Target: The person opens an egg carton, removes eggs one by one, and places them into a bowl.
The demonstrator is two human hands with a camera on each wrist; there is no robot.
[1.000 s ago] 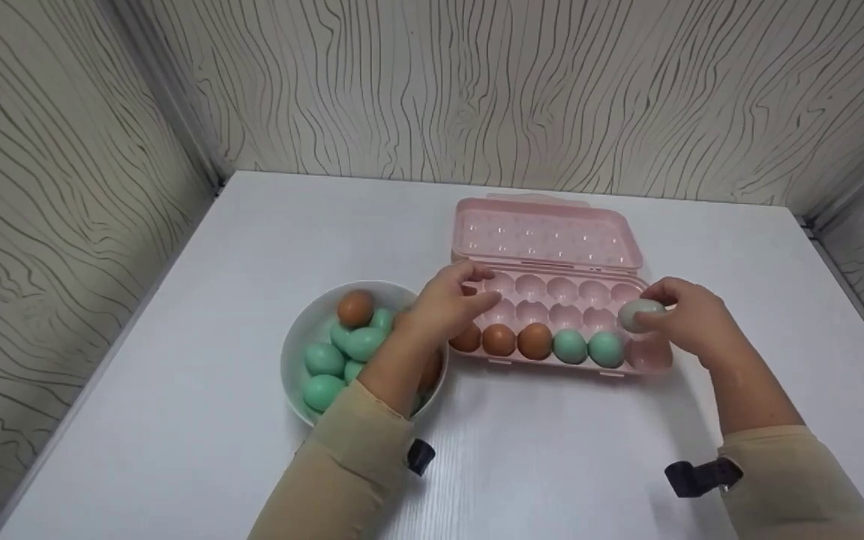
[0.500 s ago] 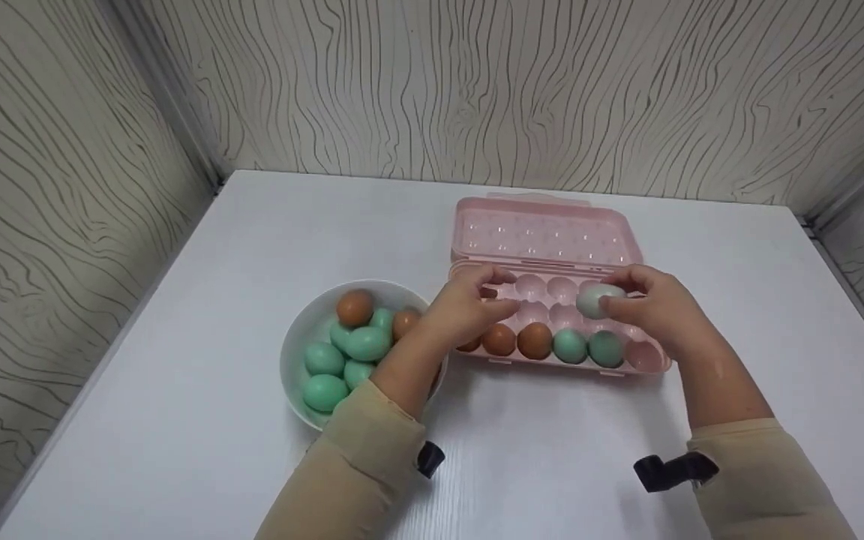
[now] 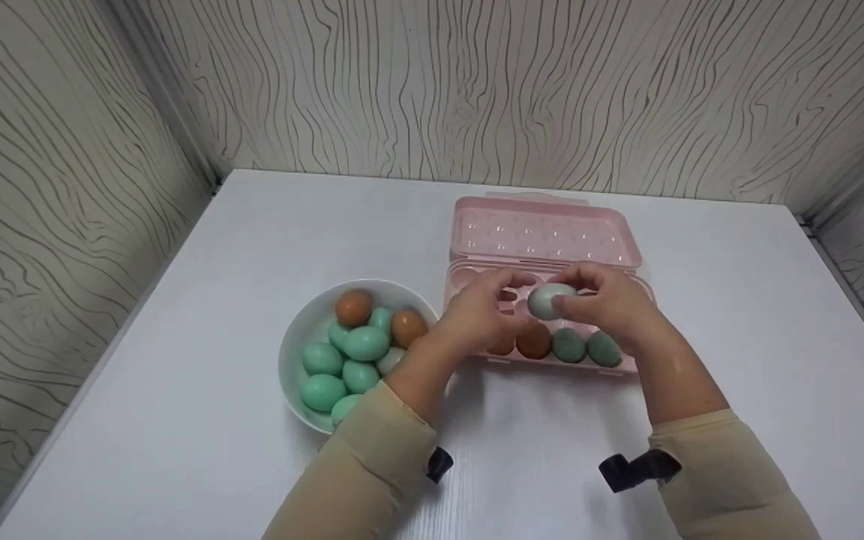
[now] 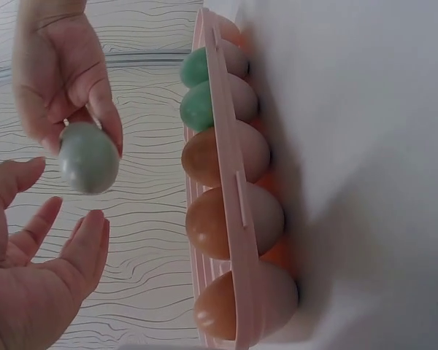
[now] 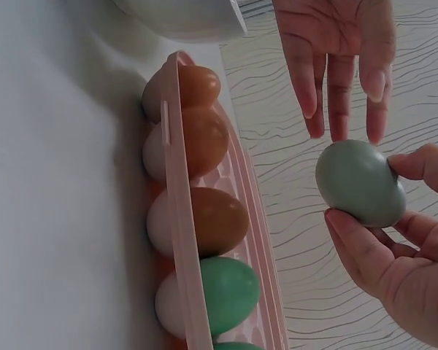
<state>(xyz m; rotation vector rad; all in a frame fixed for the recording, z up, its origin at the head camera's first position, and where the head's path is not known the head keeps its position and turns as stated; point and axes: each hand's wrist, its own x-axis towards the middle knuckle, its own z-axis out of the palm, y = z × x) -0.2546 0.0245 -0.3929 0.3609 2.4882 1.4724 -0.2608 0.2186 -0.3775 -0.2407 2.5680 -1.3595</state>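
My right hand (image 3: 612,304) pinches a pale grey-green egg (image 5: 359,182) between thumb and fingers, above the pink egg carton (image 3: 469,367). To its left, my left hand (image 3: 481,315) has its fingers spread towards the egg; a small gap shows between them in the left wrist view. The carton lies with its lid (image 3: 544,232) folded back. Along its front row sit several brown eggs (image 4: 215,222) and two green eggs (image 3: 568,345). Both hands hide part of the back rows in the head view.
Left of the carton stands a white bowl (image 3: 291,337) of green, brown and pale eggs, partly behind my left forearm. All rests on a white table (image 3: 214,285) with wood-patterned panels (image 3: 432,90) behind and at the sides.
My right hand has carried the pale egg left across the carton, from its right end to near the middle. My left hand has shifted slightly right, so the two hands are now close together.
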